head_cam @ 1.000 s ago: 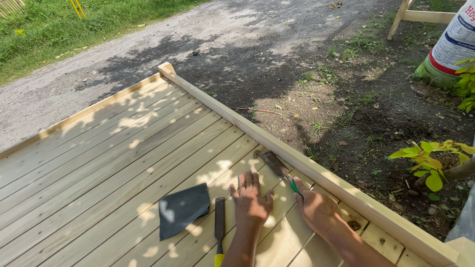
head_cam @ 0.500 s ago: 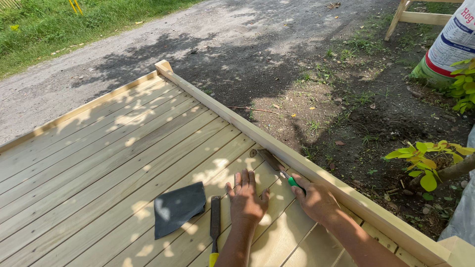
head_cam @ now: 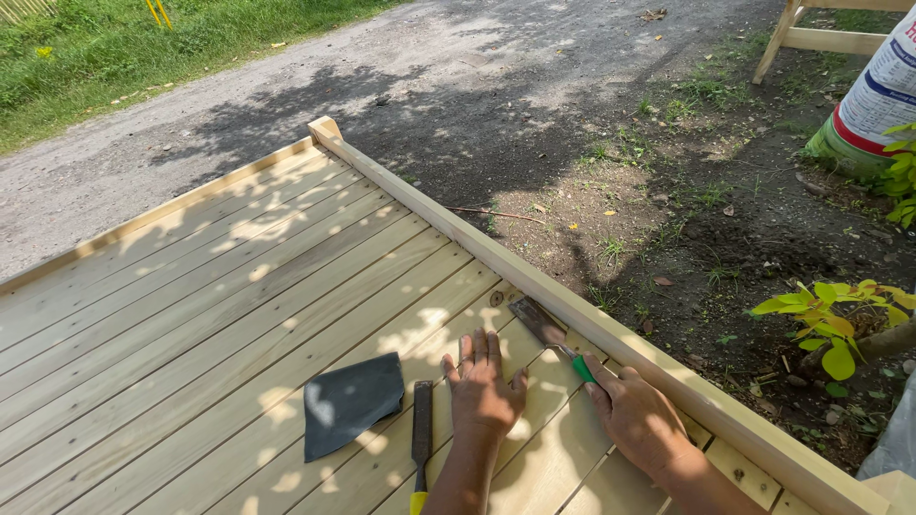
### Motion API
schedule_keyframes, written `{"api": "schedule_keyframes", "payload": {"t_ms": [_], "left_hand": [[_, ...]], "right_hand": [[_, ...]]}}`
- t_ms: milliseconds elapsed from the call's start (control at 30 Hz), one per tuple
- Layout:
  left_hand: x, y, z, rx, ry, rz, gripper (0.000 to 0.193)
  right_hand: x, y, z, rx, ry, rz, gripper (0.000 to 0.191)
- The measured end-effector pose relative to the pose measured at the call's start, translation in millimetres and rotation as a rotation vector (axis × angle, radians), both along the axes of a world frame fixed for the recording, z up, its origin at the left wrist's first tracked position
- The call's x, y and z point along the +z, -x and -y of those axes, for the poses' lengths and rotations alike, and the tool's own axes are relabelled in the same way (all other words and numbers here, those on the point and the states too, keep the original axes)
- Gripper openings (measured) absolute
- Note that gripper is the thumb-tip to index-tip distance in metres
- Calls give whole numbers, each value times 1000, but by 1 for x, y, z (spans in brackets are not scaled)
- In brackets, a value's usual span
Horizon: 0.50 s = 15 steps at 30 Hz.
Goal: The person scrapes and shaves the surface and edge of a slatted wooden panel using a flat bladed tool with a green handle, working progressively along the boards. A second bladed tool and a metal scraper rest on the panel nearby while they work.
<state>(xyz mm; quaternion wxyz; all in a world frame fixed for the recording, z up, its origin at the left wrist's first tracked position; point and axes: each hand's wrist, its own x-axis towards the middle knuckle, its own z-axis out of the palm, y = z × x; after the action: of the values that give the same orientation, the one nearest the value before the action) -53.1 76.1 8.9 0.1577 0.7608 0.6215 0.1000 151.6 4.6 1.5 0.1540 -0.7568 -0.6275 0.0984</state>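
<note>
Resting flat, palm down, the left hand (head_cam: pixel 485 391) lies on the pale deck boards (head_cam: pixel 191 315) with fingers spread; its grip is loose and holds nothing. The right hand (head_cam: pixel 637 420) is closed around a chisel (head_cam: pixel 549 334): only a short stretch of green handle shows at the fingertips, the remainder hidden inside the fist. The chisel's dark metal blade points up and to the left, lying low on the board just beside the raised edge rail (head_cam: pixel 534 286); whether the tip touches the rail cannot be told. A small round mark on the board sits near the blade's end, too small to identify.

A second tool, a dark flat file (head_cam: pixel 421 434), lies on the boards just left of the left wrist, apart from it; its yellow handle end is cut off by the lower frame edge. Left of that lies a dark sheet of sandpaper (head_cam: pixel 351 402), one corner slightly lifted.

Both forearms leave the frame at the bottom. Beyond the rail: bare soil (head_cam: pixel 668 219), a leafy yellow-green plant (head_cam: pixel 830 324), and at upper right a printed sack (head_cam: pixel 883 95), partly cropped, beside a wooden frame. Dappled shade obscures board detail.
</note>
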Motion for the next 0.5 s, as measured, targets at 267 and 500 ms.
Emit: {"api": "schedule_keyframes", "payload": {"t_ms": [267, 500], "left_hand": [[-4, 1, 1, 9, -16, 33, 83], [-17, -2, -3, 4, -49, 20, 83]], "right_hand": [[-9, 3, -16, -24, 6, 11, 49], [-5, 10, -24, -90, 260, 1, 54]]}}
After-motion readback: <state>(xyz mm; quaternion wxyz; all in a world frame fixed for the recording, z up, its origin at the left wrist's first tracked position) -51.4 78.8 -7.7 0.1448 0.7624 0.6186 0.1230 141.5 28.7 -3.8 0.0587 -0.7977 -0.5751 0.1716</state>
